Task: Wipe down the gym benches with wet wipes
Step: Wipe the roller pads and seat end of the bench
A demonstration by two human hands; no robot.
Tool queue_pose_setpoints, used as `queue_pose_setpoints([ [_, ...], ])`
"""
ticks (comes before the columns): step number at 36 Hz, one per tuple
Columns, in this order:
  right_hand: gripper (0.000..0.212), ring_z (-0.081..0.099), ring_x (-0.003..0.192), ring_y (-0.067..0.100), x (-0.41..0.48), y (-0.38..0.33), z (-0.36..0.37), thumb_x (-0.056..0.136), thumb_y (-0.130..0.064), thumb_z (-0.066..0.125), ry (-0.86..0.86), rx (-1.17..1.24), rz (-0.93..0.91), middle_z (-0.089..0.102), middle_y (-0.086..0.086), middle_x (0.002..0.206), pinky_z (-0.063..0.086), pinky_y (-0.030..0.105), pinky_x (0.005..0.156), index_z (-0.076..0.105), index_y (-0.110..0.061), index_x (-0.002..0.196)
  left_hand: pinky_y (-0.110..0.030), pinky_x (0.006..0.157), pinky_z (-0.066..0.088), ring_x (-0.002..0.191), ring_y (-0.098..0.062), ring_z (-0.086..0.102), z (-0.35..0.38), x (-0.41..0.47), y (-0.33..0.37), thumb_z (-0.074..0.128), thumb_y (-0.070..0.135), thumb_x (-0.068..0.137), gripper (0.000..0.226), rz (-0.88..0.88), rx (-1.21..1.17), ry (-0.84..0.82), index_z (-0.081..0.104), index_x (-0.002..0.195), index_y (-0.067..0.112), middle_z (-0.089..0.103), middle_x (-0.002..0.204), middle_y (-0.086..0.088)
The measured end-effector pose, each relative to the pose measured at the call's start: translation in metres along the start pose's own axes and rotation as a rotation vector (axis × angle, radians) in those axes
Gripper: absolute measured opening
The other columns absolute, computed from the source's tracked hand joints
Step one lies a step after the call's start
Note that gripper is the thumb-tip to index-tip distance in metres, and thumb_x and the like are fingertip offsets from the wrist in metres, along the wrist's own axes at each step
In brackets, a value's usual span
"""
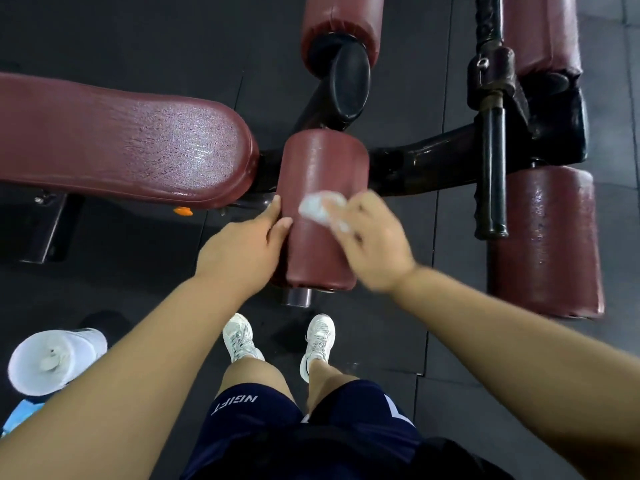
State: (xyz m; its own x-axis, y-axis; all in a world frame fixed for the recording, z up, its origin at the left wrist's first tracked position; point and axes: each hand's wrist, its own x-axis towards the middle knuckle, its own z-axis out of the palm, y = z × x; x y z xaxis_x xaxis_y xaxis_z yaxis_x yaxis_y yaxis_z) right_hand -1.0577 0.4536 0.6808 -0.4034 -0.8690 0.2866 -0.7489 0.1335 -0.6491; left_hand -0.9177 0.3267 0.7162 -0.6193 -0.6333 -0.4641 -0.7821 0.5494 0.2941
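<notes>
A maroon padded bench seat (pixel 131 143) stretches in from the left, its surface glistening wet. Just right of its end stands a maroon roller pad (pixel 322 174) on a black frame. My left hand (pixel 242 244) grips the roller's left side, fingers wrapped around its edge. My right hand (pixel 370 237) holds a crumpled white wet wipe (pixel 320 206) and presses it on the roller's upper right surface; this hand is motion-blurred.
More maroon rollers sit at the top (pixel 343 22) and at the right (pixel 547 244), joined by the black frame (pixel 426 161) and a black bar (pixel 491 174). A white wipes tub (pixel 52 362) stands on the dark rubber floor at lower left. My white shoes (pixel 322 337) are below the roller.
</notes>
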Motion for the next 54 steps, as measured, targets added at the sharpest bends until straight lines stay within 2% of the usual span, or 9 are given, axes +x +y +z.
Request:
queue_pose_setpoints([
  [4, 0.029, 0.044, 0.067, 0.019, -0.036, -0.012, -0.003, 0.091, -0.014, 0.052, -0.198, -0.015, -0.118, 0.051, 0.009, 0.078, 0.044, 0.033, 0.057, 0.069, -0.007, 0.114, -0.039, 0.083, 0.048, 0.098, -0.035, 0.061, 0.007, 0.008, -0.018, 0.016, 0.053, 0.097, 0.046, -0.058, -0.12, -0.114, 0.023, 0.142, 0.049, 0.064, 0.118, -0.014],
  [7, 0.029, 0.05, 0.065, 0.023, -0.015, -0.002, -0.006, 0.09, -0.014, 0.051, -0.185, -0.02, -0.151, 0.052, 0.011, 0.077, 0.046, 0.035, 0.059, 0.07, -0.009, 0.112, -0.037, 0.09, 0.044, 0.118, -0.031, 0.052, 0.003, 0.01, -0.018, 0.021, 0.05, 0.098, 0.045, -0.027, -0.107, -0.072, 0.031, 0.142, 0.044, 0.057, 0.131, -0.008],
  [17, 0.031, 0.041, 0.069, 0.003, 0.077, 0.027, -0.011, 0.098, -0.021, 0.048, 0.112, 0.001, 0.357, 0.035, -0.011, 0.08, 0.036, 0.004, 0.073, 0.061, -0.023, 0.127, -0.039, 0.092, 0.045, 0.12, -0.028, 0.05, -0.008, -0.007, 0.02, 0.034, 0.053, 0.095, 0.048, 0.062, -0.069, 0.084, 0.032, 0.142, 0.041, 0.051, 0.138, 0.006],
  [28, 0.028, 0.047, 0.065, 0.021, -0.028, -0.008, 0.002, 0.091, -0.011, 0.053, -0.173, 0.026, -0.145, 0.051, 0.01, 0.076, 0.045, 0.037, 0.055, 0.069, -0.007, 0.113, -0.042, 0.084, 0.051, 0.091, -0.038, 0.063, 0.01, 0.013, -0.019, 0.025, 0.048, 0.098, 0.046, -0.033, -0.228, -0.109, 0.024, 0.143, 0.045, 0.065, 0.11, -0.018],
  [34, 0.033, 0.055, 0.087, 0.014, 0.054, 0.013, -0.006, 0.094, -0.014, 0.047, -0.083, 0.065, 0.156, 0.045, -0.007, 0.086, 0.049, 0.032, 0.087, 0.065, -0.018, 0.122, -0.037, 0.086, 0.049, 0.105, -0.031, 0.06, 0.007, 0.006, -0.019, 0.033, 0.043, 0.099, 0.042, 0.013, -0.173, -0.011, 0.037, 0.14, 0.04, 0.064, 0.119, -0.009],
  [37, 0.037, 0.048, 0.088, 0.008, 0.089, 0.016, -0.014, 0.098, -0.019, 0.045, -0.083, -0.04, 0.279, 0.039, -0.012, 0.089, 0.043, 0.019, 0.086, 0.055, -0.029, 0.133, -0.034, 0.091, 0.047, 0.113, -0.025, 0.056, 0.0, -0.001, -0.019, 0.039, 0.042, 0.097, 0.039, 0.032, -0.136, -0.002, 0.047, 0.135, 0.036, 0.062, 0.125, -0.001],
  [43, 0.032, 0.055, 0.103, 0.026, 0.107, 0.011, -0.029, 0.096, -0.015, 0.046, -0.231, -0.244, 0.35, 0.05, 0.011, 0.121, 0.046, 0.032, 0.086, 0.058, -0.018, 0.125, -0.031, 0.072, 0.046, 0.085, -0.023, 0.06, -0.015, -0.026, -0.015, 0.048, 0.035, 0.094, 0.021, 0.064, -0.059, -0.01, 0.064, 0.091, 0.022, 0.063, 0.081, 0.006],
  [49, 0.028, 0.061, 0.085, 0.027, 0.069, -0.004, -0.045, 0.092, -0.013, 0.058, -0.234, -0.319, 0.376, 0.045, 0.009, 0.116, 0.054, 0.035, 0.078, 0.059, -0.019, 0.12, -0.033, 0.087, 0.05, 0.097, -0.021, 0.061, -0.021, -0.052, -0.016, 0.049, 0.028, 0.092, 0.023, 0.049, 0.02, -0.045, 0.065, 0.108, 0.031, 0.067, 0.103, 0.004],
  [54, 0.031, 0.052, 0.104, 0.032, 0.021, -0.028, -0.062, 0.092, -0.008, 0.045, -0.276, -0.266, 0.45, 0.046, 0.017, 0.124, 0.042, 0.03, 0.082, 0.061, -0.014, 0.117, -0.028, 0.083, 0.049, 0.095, -0.019, 0.06, -0.018, -0.071, -0.013, 0.048, 0.019, 0.091, 0.025, 0.131, 0.078, -0.067, 0.065, 0.108, 0.027, 0.064, 0.101, 0.004],
])
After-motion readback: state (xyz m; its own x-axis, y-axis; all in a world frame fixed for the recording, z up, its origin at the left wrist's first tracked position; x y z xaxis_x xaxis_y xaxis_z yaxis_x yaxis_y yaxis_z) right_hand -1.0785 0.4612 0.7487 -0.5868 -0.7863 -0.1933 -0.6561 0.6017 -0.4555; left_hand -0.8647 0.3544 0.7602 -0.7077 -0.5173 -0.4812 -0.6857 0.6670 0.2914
